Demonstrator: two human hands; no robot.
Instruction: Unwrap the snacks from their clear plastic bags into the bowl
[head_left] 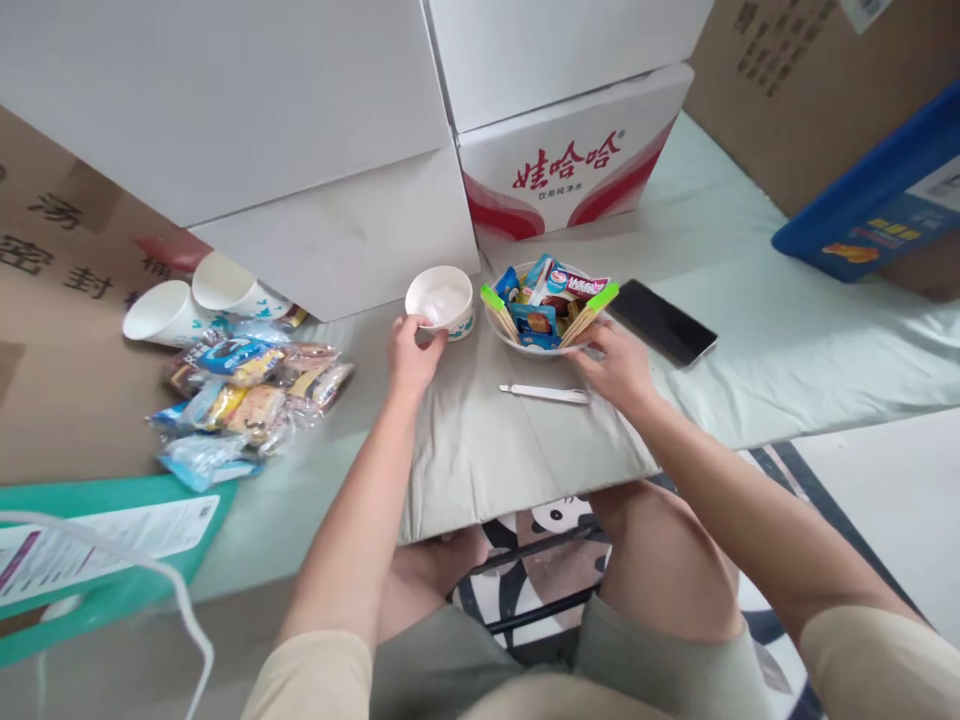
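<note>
My left hand (417, 352) grips the near rim of an upright white paper cup (462, 325) with a teal print, thumb and fingers on its side. Inside, the cup looks white. Beside it to the right stands a white bowl (501, 336) filled with small wrapped snacks (551, 290). Two bundles of thin wooden sticks with bright green ends, a left bundle (501, 308) and a right bundle (590, 312), lean at the bowl's sides. My right hand (611, 362) holds the bowl's right edge, its fingertips partly hidden. A slim white pen-like tool (546, 394) lies in front of the bowl.
A black phone (664, 322) lies right of the bowl. To the left are two tipped paper cups (169, 318) and a pile of packaged snacks (251, 390). White cartons (337, 230) stand behind, with a blue package (870, 215) at right. The cloth's front edge (525, 495) is near my knees.
</note>
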